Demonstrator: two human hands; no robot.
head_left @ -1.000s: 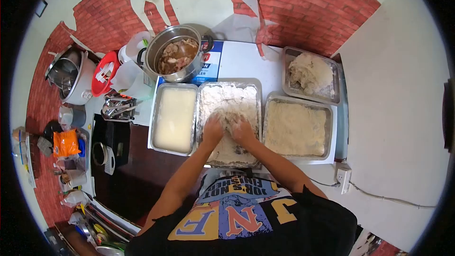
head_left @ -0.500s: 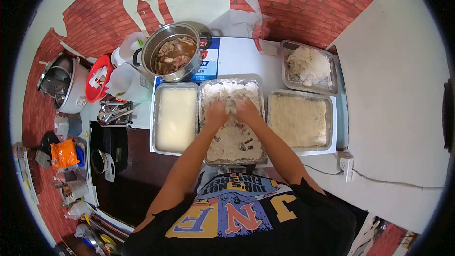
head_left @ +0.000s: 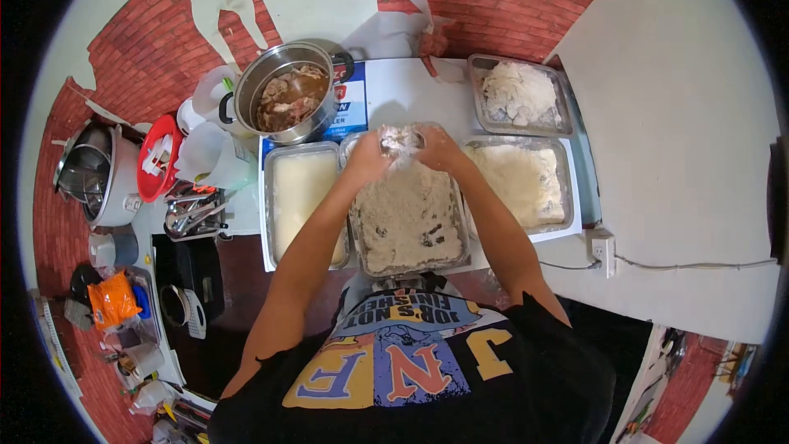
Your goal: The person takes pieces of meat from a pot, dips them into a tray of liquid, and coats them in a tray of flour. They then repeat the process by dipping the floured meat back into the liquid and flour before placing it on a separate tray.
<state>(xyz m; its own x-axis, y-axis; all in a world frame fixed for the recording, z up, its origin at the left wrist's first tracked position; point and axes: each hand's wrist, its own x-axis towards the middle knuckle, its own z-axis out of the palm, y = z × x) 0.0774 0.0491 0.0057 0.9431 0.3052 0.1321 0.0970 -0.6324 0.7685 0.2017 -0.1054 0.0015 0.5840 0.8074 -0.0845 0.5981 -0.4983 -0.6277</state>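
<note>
My left hand (head_left: 367, 156) and my right hand (head_left: 440, 150) are raised over the far end of the middle metal tray (head_left: 355, 234), fingers curled inward. Between them they hold a white, flour-coated clump (head_left: 401, 141); what lies under the coating cannot be made out. Greyish flour (head_left: 407, 214) fills the tray, with dark bare patches of the bottom showing. Left of it stands a tray of smooth, pale yellow liquid (head_left: 297, 197). On the right, partly behind my right forearm, is a tray of cream-coloured powder (head_left: 522, 181).
A steel pot (head_left: 283, 127) with meat in brown liquid stands at the back left. The back right tray (head_left: 522, 127) holds a pile of whitish coated pieces (head_left: 519, 94). Further left are a red basin (head_left: 156, 173) and a rack of utensils (head_left: 195, 215). A wall socket (head_left: 602, 255) has a cord plugged in.
Both hands have come up and away from my body, from the middle of the flour to the tray's far end. The white clump now shows between them. The camera view has shifted slightly.
</note>
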